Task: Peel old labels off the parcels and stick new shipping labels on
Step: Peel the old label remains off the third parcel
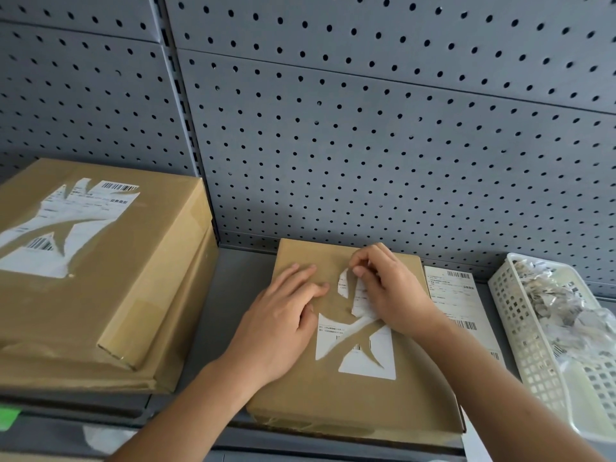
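Your right hand [390, 291] has thumb and fingertips closed in a narrow pinch on a raised strip of white label paper [361, 296], lifting it off the lid. Your left hand [286, 315] lies flat with straight fingers spread on the bare cardboard just beside that strip. That looks deliberate: it pins the parcel down so your pull tears paper rather than dragging the box.

Both hands work on the flat brown cardboard parcel [350, 398], which sits on the grey metal shelf [233, 295] directly in front of you, its far edge near the grey perforated back panel [366, 128]. Its old white shipping label [361, 360] is only partly gone. Ragged pieces with bare brown gaps between them remain stuck below your hands, and a small sliver [343, 285] stands just left of the strip you hold. I judge the peeling step as midway.

Just right of the parcel a fresh white printed label sheet with barcodes [453, 295] lies flat on the shelf, within easy reach for sticking on once the lid is clean. Beyond it, the white plastic lattice basket [520, 328] holds a heap of crumpled label scraps [553, 295], close enough that your right hand can drop each strip there.

To your left, well apart, a larger brown cardboard box [100, 295] carries its own half-torn white label [66, 225], so it probably waits for the same treatment.
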Motion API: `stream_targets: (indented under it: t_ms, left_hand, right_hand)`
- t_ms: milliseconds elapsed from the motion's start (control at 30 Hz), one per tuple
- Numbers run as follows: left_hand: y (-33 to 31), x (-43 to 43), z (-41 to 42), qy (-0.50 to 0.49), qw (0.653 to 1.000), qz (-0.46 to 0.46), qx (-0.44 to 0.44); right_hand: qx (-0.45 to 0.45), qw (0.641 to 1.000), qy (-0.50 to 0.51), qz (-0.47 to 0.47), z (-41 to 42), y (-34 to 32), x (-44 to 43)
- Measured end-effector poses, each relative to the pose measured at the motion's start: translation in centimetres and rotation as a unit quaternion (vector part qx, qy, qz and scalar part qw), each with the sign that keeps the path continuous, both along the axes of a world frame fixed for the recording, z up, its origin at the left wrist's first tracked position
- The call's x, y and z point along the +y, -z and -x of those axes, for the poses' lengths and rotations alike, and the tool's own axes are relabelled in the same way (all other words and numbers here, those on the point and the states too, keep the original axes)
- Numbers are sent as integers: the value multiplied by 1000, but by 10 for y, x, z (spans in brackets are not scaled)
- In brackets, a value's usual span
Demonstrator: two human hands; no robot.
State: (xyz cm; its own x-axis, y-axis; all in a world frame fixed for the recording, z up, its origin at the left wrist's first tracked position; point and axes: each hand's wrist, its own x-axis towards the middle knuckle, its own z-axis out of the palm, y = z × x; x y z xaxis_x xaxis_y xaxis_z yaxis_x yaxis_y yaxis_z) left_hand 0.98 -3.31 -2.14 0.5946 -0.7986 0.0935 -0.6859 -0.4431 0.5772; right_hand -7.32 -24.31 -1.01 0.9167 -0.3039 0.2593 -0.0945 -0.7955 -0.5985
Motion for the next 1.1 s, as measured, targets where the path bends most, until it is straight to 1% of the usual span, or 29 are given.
stream_targets:
  t_ms: [100,167,233,300,433,567,667,833,967,1100]
  left_hand:
    - [0,0,0,-2,1000,1,3]
    - [-1,0,0,-2,1000,1,6]
    - [-1,0,0,-1,1000,2,5]
    - [-1,0,0,-2,1000,2,5]
    - [-2,1,1,-1,1000,2,7]
    - [-2,1,1,1,1000,1,6]
    - [0,2,0,7,1000,-1,1]
    - [3,3,-2,9,1000,1,3]
    - [6,3,-4,9,1000,7,2]
    - [8,2,-6,13,1000,6,1]
  right_hand:
    - [13,1000,-7,-9,2,0,1]
    - [19,1000,-9,14,0,3,3]
    - [13,999,-2,29,-2,4,4]
    - [4,1000,6,18,-2,3,5]
    - [-19,999,5,-30,8,-3,6]
    - [-31,989,46,-137,22,-17,4]
    - [-44,984,63,-162,35,-27,-1]
    - [-59,977,140,-147,72,-42,-19]
    - [-71,965,213,-135,104,-49,-37]
    - [-76,957,257,-115,128,-51,-49]
